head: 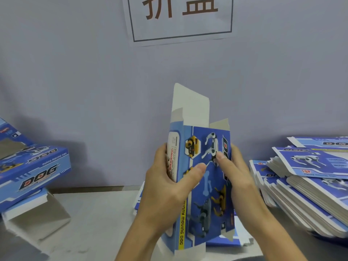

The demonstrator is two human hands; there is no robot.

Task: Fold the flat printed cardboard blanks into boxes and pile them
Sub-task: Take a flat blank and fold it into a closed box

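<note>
A blue printed cardboard blank [203, 187] with robot-dog pictures stands upright in the middle, partly opened into a sleeve, its white top flaps sticking up. My left hand [169, 187] grips its left edge, thumb across the front panel. My right hand [237, 178] grips the right edge, with its thumb on the front. A stack of flat blanks [308, 187] lies fanned at the right. Folded boxes [32, 170] are piled at the left.
A grey tabletop [98, 219] runs under everything, backed by a pale wall with a paper sign [180, 17]. More flat blanks [227, 240] lie under the held one. An open white box end [35, 219] juts from the left pile.
</note>
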